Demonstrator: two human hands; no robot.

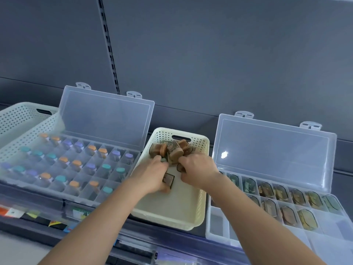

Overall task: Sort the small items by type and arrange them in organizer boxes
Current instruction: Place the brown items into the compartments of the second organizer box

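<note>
Left hand (152,175) grip clamped on a brown container (169,181), right hand (197,167) grip pinching a second container (180,167), both inside the cream basket (202,204). Container pile (172,150) sits at the basket's far end.

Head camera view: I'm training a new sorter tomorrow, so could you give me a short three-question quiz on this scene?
1. True or false: the lids of the left organizer and the right organizer both stand open.
2. The left hand and right hand each grip a brown container. Where are they? A) in the cream basket B) inside the left organizer C) on the right organizer's lid
3. Fill in: the vials with coloured caps sit in the ____ organizer.
Key: 1 true; 2 A; 3 left.
</note>
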